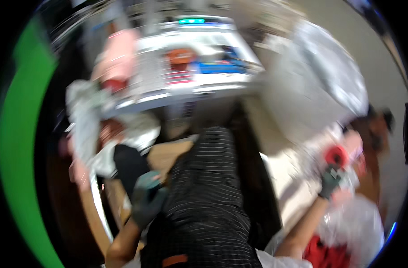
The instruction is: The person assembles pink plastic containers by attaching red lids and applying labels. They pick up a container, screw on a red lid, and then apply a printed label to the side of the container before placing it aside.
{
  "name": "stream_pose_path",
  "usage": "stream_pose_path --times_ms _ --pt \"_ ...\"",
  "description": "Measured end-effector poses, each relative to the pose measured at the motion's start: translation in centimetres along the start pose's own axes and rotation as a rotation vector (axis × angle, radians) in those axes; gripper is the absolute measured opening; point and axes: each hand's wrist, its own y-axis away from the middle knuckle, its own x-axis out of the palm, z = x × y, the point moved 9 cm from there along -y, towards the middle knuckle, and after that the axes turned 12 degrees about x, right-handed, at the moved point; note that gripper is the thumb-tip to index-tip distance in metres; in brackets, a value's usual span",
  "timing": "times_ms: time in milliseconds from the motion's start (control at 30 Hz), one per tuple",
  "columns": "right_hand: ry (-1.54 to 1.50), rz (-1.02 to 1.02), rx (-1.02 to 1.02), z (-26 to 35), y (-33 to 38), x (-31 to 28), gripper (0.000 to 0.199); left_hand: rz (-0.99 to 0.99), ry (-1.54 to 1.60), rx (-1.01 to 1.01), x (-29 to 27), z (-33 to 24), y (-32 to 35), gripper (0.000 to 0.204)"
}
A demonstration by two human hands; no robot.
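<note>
Motion smears the whole picture. My right hand (330, 183), in a dark grey-green glove, is stretched out to the right. Its fingertips meet or overlap the near end of a pink cylindrical thing with a red ring-shaped end (335, 156); whether they grip it I cannot make out. Clear plastic wrapping (309, 156) lies beside that thing. My left hand (146, 201), gloved alike, hangs low beside my left thigh, in front of a black cloth-like thing (129, 165). Its fingers are too blurred to show whether they hold anything.
Ahead stands a white work table (155, 42) with a pink roll-like bundle (119, 53), a round orange thing (181, 56) and a blue tray-like thing (222, 66). A large white plastic-lined bin (297, 89) is at the right. A clear bag (358, 219) lies near red material (326, 254).
</note>
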Motion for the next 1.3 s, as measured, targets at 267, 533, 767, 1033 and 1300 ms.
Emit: stream_pose_path --times_ms 267,533,767,1033,1300 --pt "-1.796 1.149 0.627 34.0 14.6 -1.8 0.034 -0.434 -0.368 -0.146 -8.5 8.5 5.2 0.049" --pt "-1.325 1.037 -0.225 46.4 17.5 -14.7 0.029 -0.949 -0.501 -1.399 -25.5 32.4 33.1 0.088" --pt "-1.107 0.890 -0.374 47.1 17.9 -16.3 0.042 -0.835 -0.704 -1.610 -32.1 42.2 33.0 0.076" --pt "-1.125 0.819 -0.372 48.2 18.0 -16.8 0.022 -0.452 -1.076 -1.130 -29.6 38.6 25.0 0.036" --pt "-1.454 1.074 -0.353 53.2 16.1 -20.6 0.018 -0.697 -1.051 -0.435 -26.7 9.9 19.0 0.024"
